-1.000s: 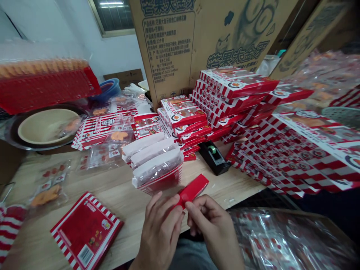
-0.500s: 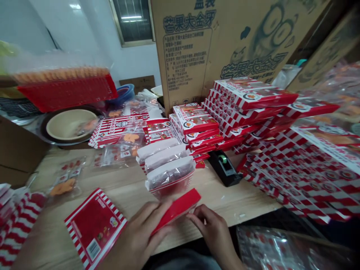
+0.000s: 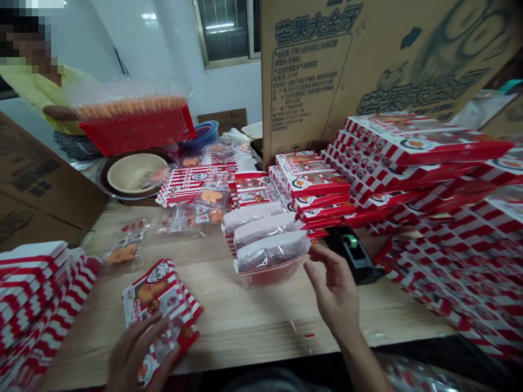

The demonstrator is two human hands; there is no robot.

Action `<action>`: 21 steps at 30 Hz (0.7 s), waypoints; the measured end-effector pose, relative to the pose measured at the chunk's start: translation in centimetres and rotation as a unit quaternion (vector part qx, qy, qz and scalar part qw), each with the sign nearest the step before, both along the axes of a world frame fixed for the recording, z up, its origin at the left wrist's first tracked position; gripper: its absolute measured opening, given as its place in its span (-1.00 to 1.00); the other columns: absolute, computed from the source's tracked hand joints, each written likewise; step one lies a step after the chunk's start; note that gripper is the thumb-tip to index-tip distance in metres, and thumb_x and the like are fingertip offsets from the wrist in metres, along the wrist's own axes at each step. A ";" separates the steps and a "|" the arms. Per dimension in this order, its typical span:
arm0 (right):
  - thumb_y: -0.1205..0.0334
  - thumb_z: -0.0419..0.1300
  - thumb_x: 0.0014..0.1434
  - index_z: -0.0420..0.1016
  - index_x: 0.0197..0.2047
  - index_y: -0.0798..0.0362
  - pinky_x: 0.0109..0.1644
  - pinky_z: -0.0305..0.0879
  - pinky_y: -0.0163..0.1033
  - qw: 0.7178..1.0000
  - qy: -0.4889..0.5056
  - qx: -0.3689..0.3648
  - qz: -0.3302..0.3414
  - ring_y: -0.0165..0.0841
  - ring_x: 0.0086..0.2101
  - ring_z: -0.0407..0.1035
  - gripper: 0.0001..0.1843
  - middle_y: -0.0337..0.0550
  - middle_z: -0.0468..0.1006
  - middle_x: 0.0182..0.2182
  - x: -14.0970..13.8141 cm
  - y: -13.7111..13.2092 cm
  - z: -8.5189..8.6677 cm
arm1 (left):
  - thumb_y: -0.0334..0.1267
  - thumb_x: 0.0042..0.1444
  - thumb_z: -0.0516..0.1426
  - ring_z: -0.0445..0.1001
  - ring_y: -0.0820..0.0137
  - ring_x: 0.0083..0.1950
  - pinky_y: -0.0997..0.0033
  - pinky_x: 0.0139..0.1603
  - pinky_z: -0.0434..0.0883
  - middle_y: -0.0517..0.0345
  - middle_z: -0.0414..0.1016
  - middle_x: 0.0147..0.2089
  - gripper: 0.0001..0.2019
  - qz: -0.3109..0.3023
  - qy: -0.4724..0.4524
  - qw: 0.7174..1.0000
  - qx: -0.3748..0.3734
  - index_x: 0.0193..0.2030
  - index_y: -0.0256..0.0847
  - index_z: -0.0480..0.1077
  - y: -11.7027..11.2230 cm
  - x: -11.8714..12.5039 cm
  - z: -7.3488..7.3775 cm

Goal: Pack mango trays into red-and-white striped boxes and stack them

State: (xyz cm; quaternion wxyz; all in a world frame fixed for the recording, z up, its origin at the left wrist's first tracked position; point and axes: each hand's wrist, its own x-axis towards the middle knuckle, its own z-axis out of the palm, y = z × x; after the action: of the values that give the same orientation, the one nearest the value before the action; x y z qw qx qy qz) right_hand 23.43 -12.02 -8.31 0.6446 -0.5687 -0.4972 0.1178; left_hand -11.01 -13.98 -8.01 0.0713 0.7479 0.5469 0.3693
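My left hand [image 3: 139, 348] grips the lower end of a red-and-white striped snack box [image 3: 157, 294] with clear windows. That box lies over another striped box near the table's front left. My right hand [image 3: 335, 283] is raised with thumb and fingers apart. Its fingertips are at the right end of the nearest of three upright open-topped boxes [image 3: 272, 269], and whether they touch it I cannot tell. Clear plastic-wrapped packs show in the tops of these boxes. Right of my hand sits a black tape dispenser [image 3: 355, 256] with green tape.
Tall stacks of finished-looking striped boxes [image 3: 425, 147] fill the right side. Flat striped cartons [image 3: 44, 305] pile up at the left. Behind are a beige bowl [image 3: 137, 173], a red basket [image 3: 141, 128], bagged snacks [image 3: 122, 253] and a large cardboard carton [image 3: 310, 87]. A person in yellow stands back left.
My left hand has carried the box left and down onto the box lying there. The right hand has left that box and moved up toward the upright boxes. The view has turned left.
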 end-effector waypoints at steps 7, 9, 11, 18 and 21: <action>0.30 0.17 0.17 0.42 0.01 -0.06 0.05 0.32 0.00 0.999 -0.024 0.040 0.019 -0.21 -0.01 0.35 -0.69 -0.03 0.47 -0.04 -1.2 -0.2 -0.4 | -0.15 0.26 -0.02 0.51 0.37 -0.07 0.44 -0.06 0.43 0.00 0.52 -0.08 -0.70 -0.011 -0.300 0.954 0.000 0.05 -0.20 0.30 3.3 15.4 -1.2; 0.33 0.15 0.17 0.46 -0.04 -0.06 0.00 0.37 -0.05 0.998 -0.036 0.052 0.026 -0.21 -0.01 0.38 -0.72 -0.04 0.49 -0.05 -1.5 -0.8 -0.7 | -0.10 0.25 -0.03 0.52 0.37 -0.10 0.47 -0.09 0.44 -0.03 0.54 -0.10 -0.67 -0.002 -0.348 0.937 -0.025 0.03 -0.23 0.33 3.3 18.0 -0.5; 0.36 0.15 0.17 0.51 -0.10 -0.08 -0.08 0.44 -0.13 0.996 -0.058 0.058 0.018 -0.23 -0.07 0.43 -0.74 -0.07 0.52 -0.09 -1.5 -1.7 -1.0 | -0.06 0.23 -0.01 0.50 0.32 -0.02 0.44 -0.01 0.42 -0.06 0.53 -0.06 -0.63 0.001 -0.380 0.923 -0.060 0.03 -0.25 0.36 3.1 19.2 0.0; 0.29 0.14 0.19 0.51 -0.02 -0.06 -0.19 0.51 -0.19 0.997 0.059 -0.009 0.040 -0.19 -0.13 0.51 -0.71 -0.09 0.62 -0.16 -0.5 -3.4 -0.6 | -0.04 0.19 -0.02 0.44 0.23 0.10 0.33 0.10 0.37 -0.06 0.51 0.04 -0.58 -0.007 -0.432 0.880 -0.198 0.02 -0.23 0.45 2.7 19.1 1.0; 0.28 0.11 0.23 0.30 0.20 -0.08 -0.12 0.50 -0.18 0.987 0.147 -0.013 0.063 -0.19 -0.05 0.47 -0.55 -0.06 0.58 -0.06 0.3 -2.9 0.6 | 0.03 0.17 0.00 0.41 0.18 0.13 0.23 0.15 0.33 -0.05 0.45 0.12 -0.51 -0.084 -0.497 0.822 -0.266 0.13 -0.19 0.37 3.0 19.2 1.6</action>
State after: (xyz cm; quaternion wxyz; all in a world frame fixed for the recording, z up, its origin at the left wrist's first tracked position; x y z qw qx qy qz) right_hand 23.74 -14.90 -7.74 0.6944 -0.5208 -0.4308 0.2470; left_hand 8.17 -10.99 -6.45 0.5605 0.4579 0.4493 0.5237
